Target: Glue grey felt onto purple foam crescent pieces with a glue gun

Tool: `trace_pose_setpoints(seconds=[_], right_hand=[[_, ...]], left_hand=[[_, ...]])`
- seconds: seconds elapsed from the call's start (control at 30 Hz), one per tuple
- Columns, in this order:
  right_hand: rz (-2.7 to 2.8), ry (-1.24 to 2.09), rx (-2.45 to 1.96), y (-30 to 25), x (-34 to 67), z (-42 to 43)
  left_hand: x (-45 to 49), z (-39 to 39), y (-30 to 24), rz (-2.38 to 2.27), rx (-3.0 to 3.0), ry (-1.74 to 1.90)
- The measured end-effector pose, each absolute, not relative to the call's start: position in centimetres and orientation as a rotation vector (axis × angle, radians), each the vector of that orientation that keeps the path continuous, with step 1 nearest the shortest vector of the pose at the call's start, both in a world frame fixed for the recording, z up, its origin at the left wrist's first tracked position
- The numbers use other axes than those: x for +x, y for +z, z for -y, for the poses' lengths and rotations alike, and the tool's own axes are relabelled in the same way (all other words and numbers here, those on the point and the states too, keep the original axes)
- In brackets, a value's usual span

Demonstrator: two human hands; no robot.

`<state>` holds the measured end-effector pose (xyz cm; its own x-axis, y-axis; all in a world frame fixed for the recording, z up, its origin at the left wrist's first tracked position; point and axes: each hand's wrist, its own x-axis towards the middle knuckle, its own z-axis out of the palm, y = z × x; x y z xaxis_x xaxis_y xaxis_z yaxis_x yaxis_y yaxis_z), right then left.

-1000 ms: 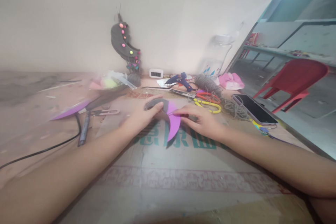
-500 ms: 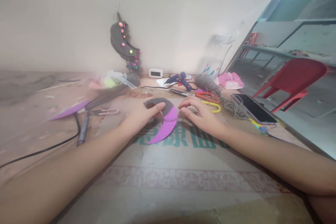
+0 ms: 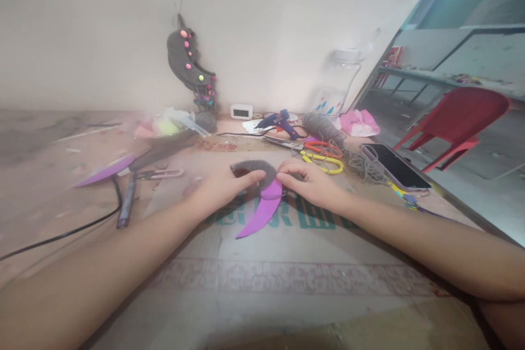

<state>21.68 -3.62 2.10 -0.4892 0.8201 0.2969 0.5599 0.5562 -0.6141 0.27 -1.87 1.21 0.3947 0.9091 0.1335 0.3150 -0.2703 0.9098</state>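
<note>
Head view, centre frame: left hand [image 3: 225, 187] and right hand [image 3: 314, 185] both pinch the grey-yarn-wrapped top of a purple crescent [image 3: 262, 210] lying on cardboard [image 3: 287, 262] on the bench [image 3: 49, 197]. It looks light, thin and bendy, best held at that wrapped end. Teal print on the cardboard is unreadable.

Both forearms reach in from the lower corners and converge mid-frame. My left grip [image 3: 223, 188] lies palm-down, forefinger stretched, thumb tucked beneath, pinching. My right grip [image 3: 314, 186] arches knuckles-up, fingertips pinched together, almost meeting the left forefinger.
</note>
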Motion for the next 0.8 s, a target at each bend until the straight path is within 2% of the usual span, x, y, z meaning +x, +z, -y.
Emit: trace_pose_setpoints(seconds=[0.8], right_hand=[[1.956, 0.834, -1.173, 1.71, 22.04, 3.46]], left_hand=[[0.14, 1.19, 0.64, -1.059, 1.686, 0.831]])
